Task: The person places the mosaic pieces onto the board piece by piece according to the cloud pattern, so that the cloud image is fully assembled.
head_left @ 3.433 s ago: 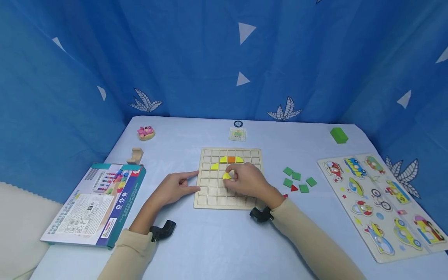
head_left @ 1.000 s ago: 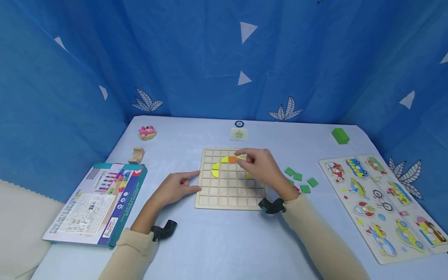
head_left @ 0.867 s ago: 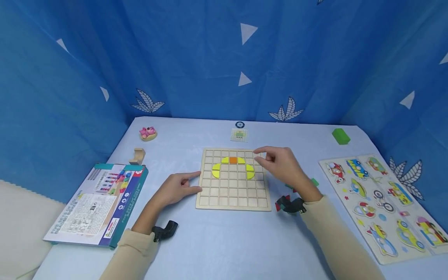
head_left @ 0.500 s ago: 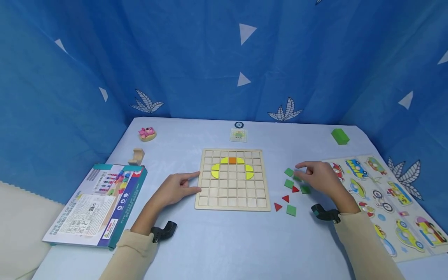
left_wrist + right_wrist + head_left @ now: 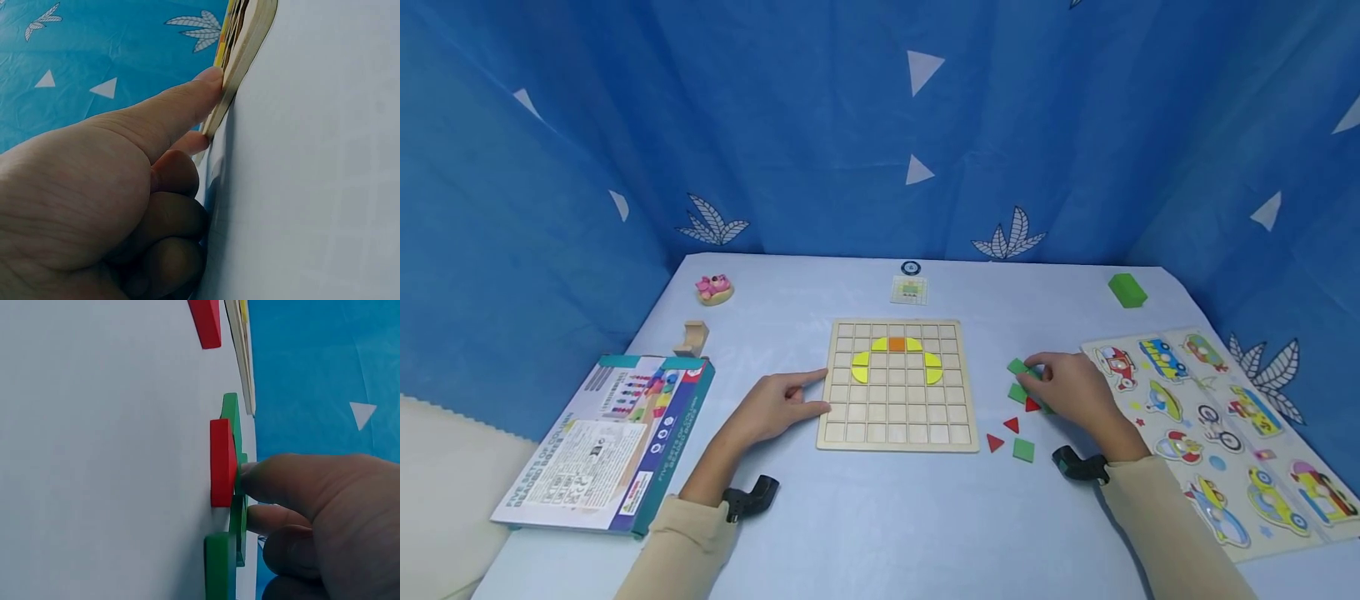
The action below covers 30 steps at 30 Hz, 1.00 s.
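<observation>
A square wooden grid board (image 5: 898, 447) lies mid-table. It carries an orange square (image 5: 897, 344) and several yellow quarter-round pieces (image 5: 933, 360) in an arch. My left hand (image 5: 775, 407) touches the board's left edge with straight thumb and index fingertips; the left wrist view shows its other fingers curled under. Right of the board, my right hand (image 5: 1078, 396) pinches a green square tile (image 5: 1033, 373) among others, its thumb and index fingertips at the edges. Closest to it are another green tile (image 5: 1018, 392) and a red triangle (image 5: 1032, 405), also seen in the right wrist view.
Two more red triangles (image 5: 1012, 425) and a green tile (image 5: 1023, 450) lie nearer. A pattern card (image 5: 909, 290) is behind the board. A picture puzzle (image 5: 1225, 442) is at right, with a green block (image 5: 1127, 290) behind it. A toy box (image 5: 602, 442) stands left.
The right hand earlier held a yellow piece over the board. It has since let go, moved right to the green tiles and closed its fingertips on one. The left hand has stayed put.
</observation>
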### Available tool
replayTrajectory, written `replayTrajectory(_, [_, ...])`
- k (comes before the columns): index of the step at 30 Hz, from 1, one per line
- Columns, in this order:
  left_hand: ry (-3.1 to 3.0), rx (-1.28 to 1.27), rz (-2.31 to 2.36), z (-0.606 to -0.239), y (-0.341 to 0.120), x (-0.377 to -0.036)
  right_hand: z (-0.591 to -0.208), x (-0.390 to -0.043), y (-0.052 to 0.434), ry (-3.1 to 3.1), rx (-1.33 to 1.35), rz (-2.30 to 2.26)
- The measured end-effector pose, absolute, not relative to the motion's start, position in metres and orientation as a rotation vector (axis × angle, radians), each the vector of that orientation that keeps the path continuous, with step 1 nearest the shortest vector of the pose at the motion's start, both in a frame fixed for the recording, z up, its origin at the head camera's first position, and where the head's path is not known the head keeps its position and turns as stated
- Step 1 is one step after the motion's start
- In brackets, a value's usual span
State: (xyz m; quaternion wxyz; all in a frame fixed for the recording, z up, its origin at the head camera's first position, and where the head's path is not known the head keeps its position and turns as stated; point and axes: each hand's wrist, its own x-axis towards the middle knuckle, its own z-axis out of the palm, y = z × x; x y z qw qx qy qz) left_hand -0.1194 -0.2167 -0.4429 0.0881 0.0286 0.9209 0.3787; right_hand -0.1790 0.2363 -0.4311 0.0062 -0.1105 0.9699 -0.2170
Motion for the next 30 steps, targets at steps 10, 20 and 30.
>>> replayTrajectory(10, [2.742,0.067,1.123,-0.443,-0.215,-0.118,-0.428,-0.185,0.226,3.027,-0.414,-0.75])
replayTrajectory(20, [2.746,0.065,1.121,-0.441,-0.216,-0.118,-0.409,-0.203,0.146,2.903,-0.724,-0.809])
replayTrajectory(30, [2.732,0.079,1.131,-0.44,-0.214,-0.118,-0.415,-0.215,0.072,2.753,-0.988,-0.818])
